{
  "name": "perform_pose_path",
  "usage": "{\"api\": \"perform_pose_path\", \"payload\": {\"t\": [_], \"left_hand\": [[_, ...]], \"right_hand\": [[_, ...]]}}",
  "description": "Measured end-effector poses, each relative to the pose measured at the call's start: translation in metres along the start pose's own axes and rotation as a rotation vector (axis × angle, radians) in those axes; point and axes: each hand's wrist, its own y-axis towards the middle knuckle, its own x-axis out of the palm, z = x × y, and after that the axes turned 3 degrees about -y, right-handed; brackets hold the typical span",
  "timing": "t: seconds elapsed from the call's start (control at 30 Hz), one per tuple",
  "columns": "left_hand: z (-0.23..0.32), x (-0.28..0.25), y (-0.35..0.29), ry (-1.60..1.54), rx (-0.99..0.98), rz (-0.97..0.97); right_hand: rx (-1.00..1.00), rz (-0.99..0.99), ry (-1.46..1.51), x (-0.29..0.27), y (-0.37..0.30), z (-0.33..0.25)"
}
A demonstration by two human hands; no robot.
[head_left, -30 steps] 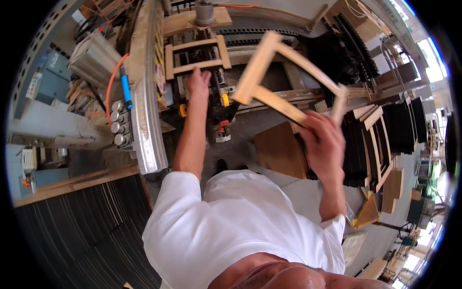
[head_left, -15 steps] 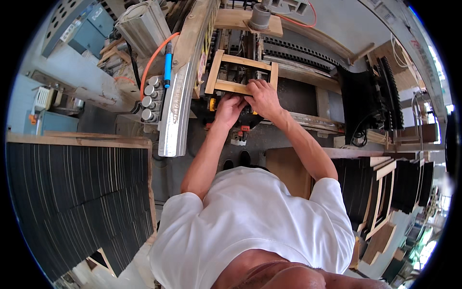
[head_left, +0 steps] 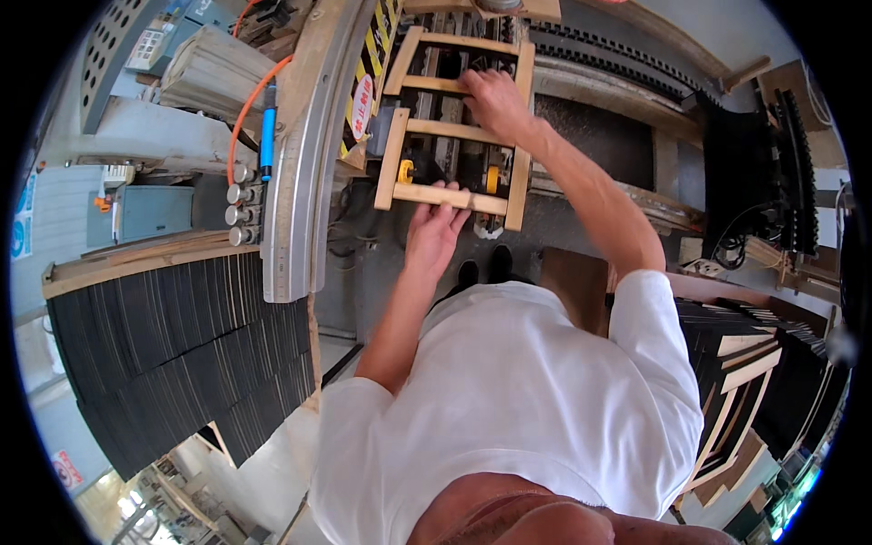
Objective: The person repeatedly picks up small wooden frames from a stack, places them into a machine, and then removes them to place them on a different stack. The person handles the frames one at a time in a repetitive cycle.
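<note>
Two small rectangular wooden frames lie one beyond the other over a machine bed. My right hand [head_left: 498, 104] reaches to the far frame [head_left: 436, 84], its fingers bent around the near rail beside the right end. The thumb side is partly hidden. My left hand [head_left: 434, 238] holds the near rail of the nearer frame [head_left: 427, 195] from below, with fingertips over the wood. Under the frames show dark machine parts and yellow round pieces [head_left: 492, 179].
A metal rail [head_left: 304, 182] with a blue pen [head_left: 267, 143] and an orange hose runs along the left. Black boards [head_left: 182, 345] are stacked at lower left, with more boards and wooden frames [head_left: 740, 400] at right. A black cable chain [head_left: 618, 64] lies beyond.
Only one frame was over the machine, with both hands at its near rail. A second frame now lies nearer, in my left hand. The hands have moved apart, and the view has shifted.
</note>
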Motion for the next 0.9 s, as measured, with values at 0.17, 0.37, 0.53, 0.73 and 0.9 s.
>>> {"api": "perform_pose_path", "payload": {"t": [0.17, 0.37, 0.53, 0.73, 0.9], "left_hand": [[-0.002, -0.012, -0.075, 0.031, -0.001, 0.041], [-0.002, -0.019, -0.105, 0.046, 0.012, 0.077], [0.006, -0.036, -0.109, 0.125, 0.006, 0.104], [0.025, -0.057, -0.114, 0.133, -0.015, 0.098], [0.042, -0.084, -0.122, 0.131, -0.01, 0.127]], "right_hand": [[-0.018, 0.019, -0.084, 0.034, 0.02, 0.036], [0.078, -0.064, -0.113, 0.035, 0.026, 0.029], [0.191, -0.08, -0.054, 0.029, 0.022, 0.011], [0.18, -0.106, -0.144, 0.041, 0.037, 0.032], [0.355, -0.136, -0.033, 0.03, 0.064, 0.036]]}}
